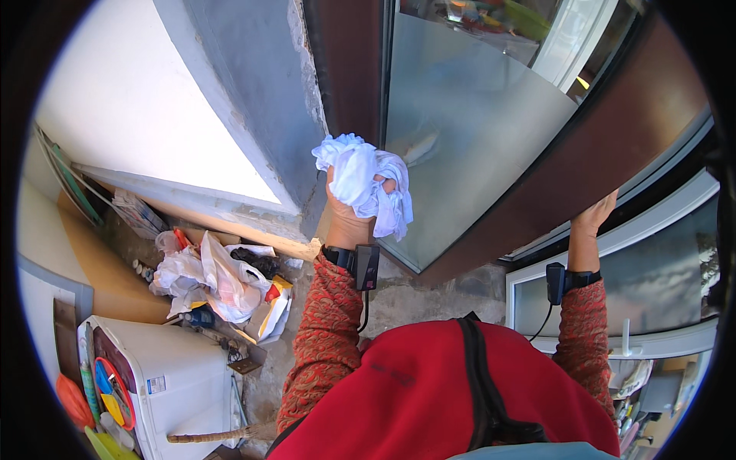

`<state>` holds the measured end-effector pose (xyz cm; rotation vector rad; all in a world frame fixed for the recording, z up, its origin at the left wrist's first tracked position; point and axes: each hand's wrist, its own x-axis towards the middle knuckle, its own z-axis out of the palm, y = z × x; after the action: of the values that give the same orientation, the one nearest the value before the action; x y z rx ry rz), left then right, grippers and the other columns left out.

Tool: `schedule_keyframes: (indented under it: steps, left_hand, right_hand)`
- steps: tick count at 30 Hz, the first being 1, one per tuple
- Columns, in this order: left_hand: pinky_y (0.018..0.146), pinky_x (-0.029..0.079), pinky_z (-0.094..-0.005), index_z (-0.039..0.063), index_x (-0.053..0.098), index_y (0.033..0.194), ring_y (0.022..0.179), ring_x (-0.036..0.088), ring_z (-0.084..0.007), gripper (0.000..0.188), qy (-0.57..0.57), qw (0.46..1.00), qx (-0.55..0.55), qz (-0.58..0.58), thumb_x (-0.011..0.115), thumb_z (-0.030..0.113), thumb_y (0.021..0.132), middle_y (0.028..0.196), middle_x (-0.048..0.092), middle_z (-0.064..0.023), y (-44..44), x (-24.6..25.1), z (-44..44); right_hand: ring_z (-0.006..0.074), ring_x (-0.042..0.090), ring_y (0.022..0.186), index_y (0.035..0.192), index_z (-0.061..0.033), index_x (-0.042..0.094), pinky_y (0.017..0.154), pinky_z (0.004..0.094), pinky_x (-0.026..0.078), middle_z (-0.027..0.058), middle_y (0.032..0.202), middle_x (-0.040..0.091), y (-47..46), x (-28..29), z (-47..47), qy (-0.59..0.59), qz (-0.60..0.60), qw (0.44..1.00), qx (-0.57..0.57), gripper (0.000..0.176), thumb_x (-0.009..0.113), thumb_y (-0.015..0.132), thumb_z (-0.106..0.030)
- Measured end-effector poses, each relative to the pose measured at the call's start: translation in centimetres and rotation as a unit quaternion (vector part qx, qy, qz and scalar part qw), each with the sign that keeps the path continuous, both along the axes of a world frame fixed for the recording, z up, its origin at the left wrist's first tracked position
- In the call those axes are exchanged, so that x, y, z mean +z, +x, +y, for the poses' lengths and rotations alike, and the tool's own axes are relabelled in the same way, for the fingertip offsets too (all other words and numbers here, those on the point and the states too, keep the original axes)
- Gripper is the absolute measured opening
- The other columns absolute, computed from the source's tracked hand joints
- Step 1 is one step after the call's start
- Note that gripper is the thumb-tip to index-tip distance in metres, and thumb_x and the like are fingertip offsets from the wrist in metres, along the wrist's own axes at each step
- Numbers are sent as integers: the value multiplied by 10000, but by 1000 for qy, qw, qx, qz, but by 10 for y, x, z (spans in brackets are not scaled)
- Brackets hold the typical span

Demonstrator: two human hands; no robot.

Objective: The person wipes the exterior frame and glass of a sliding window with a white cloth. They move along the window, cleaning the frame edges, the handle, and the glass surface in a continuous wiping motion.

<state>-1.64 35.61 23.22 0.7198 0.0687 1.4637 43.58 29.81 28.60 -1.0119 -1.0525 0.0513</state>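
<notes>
A bunched white cloth (356, 172) is gripped in my left hand (349, 221), and its folds hide most of the fingers. The cloth is at the lower glass pane (460, 132), beside the upright brown frame (352, 69). A pale smear shows on the glass just right of the cloth. Over on the right, my right hand (592, 218) holds the edge of the wide brown door frame (517, 195), its fingertips partly hidden. Both wrists carry black strapped devices with cables.
Plastic bags (218, 276) and an opened carton (273, 313) lie on the concrete floor at left. A white appliance (172, 374) stands nearer, with a red-rimmed basket (115, 394) on it. A white-framed window or door panel (609, 287) is at right. The wall corner (305, 213) has chipped plaster.
</notes>
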Motion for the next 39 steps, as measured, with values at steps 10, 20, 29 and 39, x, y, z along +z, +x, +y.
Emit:
schedule_keyframes:
  steps: [10,20,29,39]
  left_hand:
    - [939,493,-378,14,519,1208,1090,633,-293,459,78,853,438,273,761,185,858,1171,633,-147,-11,121,114]
    - [1025,417,-452,-27,442,1298,1146,576,-383,570,164,643,574,479,733,179,853,1202,606,-232,12,33,162]
    - [895,449,-453,70,722,942,943,625,-348,140,144,520,568,622,624,150,881,945,702,-125,25,-142,145]
    - [1004,409,-472,51,731,932,979,629,-368,175,-43,620,410,667,615,162,862,1029,723,-118,42,-310,130]
  right_hand:
    - [163,596,1044,1347,-19,512,897,287,495,67,1188,623,4,-9,-2,1,-8,1000,-19,448,411,1091,-373]
    - [200,608,973,1199,-8,572,853,314,504,87,1095,623,25,-30,-19,-44,-223,952,-206,383,445,1076,-347]
    - [280,648,946,1195,16,598,815,363,535,123,1112,651,87,-58,-31,-65,-127,981,-130,332,462,1059,-254]
    - [239,677,919,1143,40,637,761,337,571,132,1089,701,95,-40,-40,-32,-88,992,-85,401,427,1047,-288]
